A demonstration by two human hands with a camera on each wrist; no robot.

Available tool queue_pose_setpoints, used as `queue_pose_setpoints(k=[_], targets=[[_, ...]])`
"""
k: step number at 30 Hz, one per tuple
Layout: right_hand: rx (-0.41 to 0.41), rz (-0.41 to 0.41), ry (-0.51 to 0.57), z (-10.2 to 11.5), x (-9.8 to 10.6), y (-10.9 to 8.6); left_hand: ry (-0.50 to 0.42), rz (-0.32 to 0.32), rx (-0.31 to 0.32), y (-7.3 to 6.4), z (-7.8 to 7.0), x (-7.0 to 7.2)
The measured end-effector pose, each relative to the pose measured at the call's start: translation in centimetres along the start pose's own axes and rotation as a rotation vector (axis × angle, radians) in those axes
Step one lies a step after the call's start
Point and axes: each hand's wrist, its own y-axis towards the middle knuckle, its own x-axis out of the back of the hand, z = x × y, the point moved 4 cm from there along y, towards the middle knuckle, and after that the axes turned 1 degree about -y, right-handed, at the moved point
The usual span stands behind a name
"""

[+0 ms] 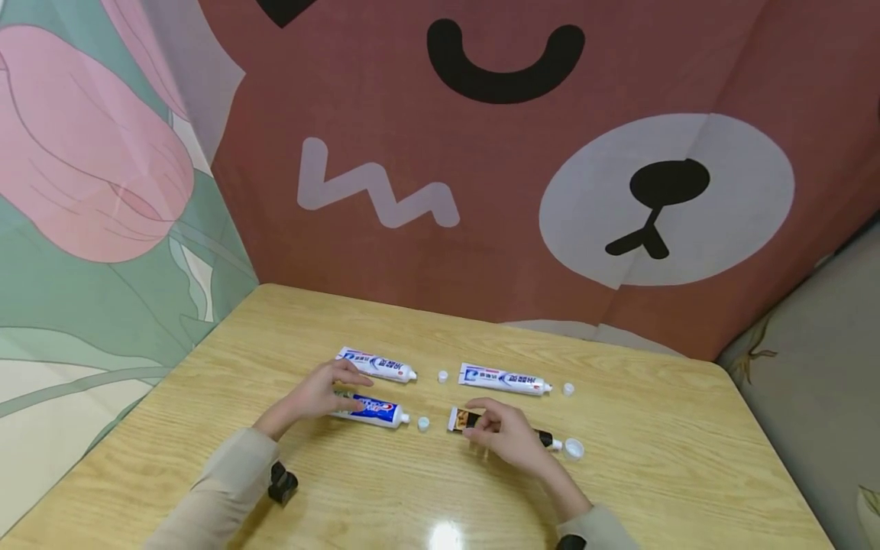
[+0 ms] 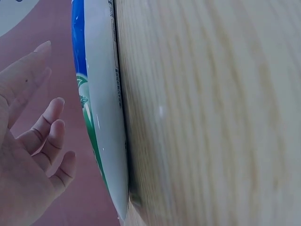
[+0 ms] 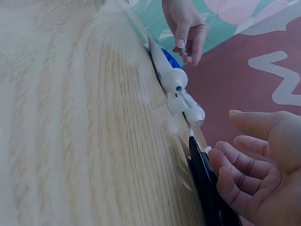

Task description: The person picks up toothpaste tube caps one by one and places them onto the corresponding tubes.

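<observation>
A: How was the left hand (image 1: 319, 393) held?

B: It was held over the blue tube (image 1: 380, 411), part of which was hidden by it. The fingers were spread and relaxed, with nothing grasped; in the left wrist view a gap was shown between fingertips and tube

A: And the right hand (image 1: 509, 437)?

B: The middle of the black tube (image 1: 545, 438) was covered by it in the head view. Its fingers were loosely bent, and nothing was clasped; whether the tube was brushed by a fingertip could not be told

A: Where had the tubes been laid?

B: All were laid flat on the wooden table (image 1: 378, 489): the blue one front left, the black one front right, and behind them a left white tube (image 1: 395, 370) and a right white tube (image 1: 505, 379). Every nozzle was pointed rightward

A: And the caps?

B: One was set near each bare nozzle: small caps (image 1: 443, 376) by the white and blue tubes, a wider cap (image 1: 574, 448) just beside the black tube

A: What was seen behind?

B: The table was backed by a reddish-brown backdrop (image 1: 385, 92), printed with an animal's face
</observation>
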Motion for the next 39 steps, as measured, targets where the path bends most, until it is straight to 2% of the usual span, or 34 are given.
queue_pose_setpoints(k=[8, 14, 17, 25, 32, 39], targets=[[0.003, 0.021, 0.080, 0.6, -1.0, 1.1, -0.007, 0.009, 0.035, 0.1, 0.2, -0.2], [-0.006, 0.017, 0.153, 3.3, -1.3, 1.3, -0.002, 0.023, 0.041, 0.2, 0.2, -0.2], [-0.009, 0.023, 0.155, 4.1, -1.6, 1.5, -0.004, 0.034, 0.036, 0.2, 0.2, -0.3], [-0.061, 0.053, 0.153, 1.0, -3.7, 3.4, -0.020, 0.064, 0.013, 0.5, 0.9, -0.6], [-0.114, 0.068, 0.189, 0.6, -4.7, 3.9, -0.072, 0.081, 0.045, 0.5, 1.3, -0.7], [-0.153, 0.069, 0.172, 0.6, -5.6, 4.0, -0.107, 0.105, 0.100, 0.4, 1.8, -1.0]])
